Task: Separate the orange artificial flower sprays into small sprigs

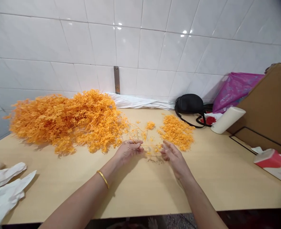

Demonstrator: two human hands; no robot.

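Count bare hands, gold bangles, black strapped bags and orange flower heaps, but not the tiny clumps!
Bare left hand and right hand: 2
Gold bangle: 1
Black strapped bag: 1
Large left orange flower heap and smaller right heap: 2
Total: 6

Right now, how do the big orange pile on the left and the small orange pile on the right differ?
- Size: the big orange pile is broad and mounded high; the small orange pile is compact and low.
- Look: the big pile shows thin stems among its clusters; the small pile looks mostly like clusters, with few stems visible.
- Place: the big pile spreads leftward; the small pile lies just beyond the right hand.
Shared: orange colour, same table.
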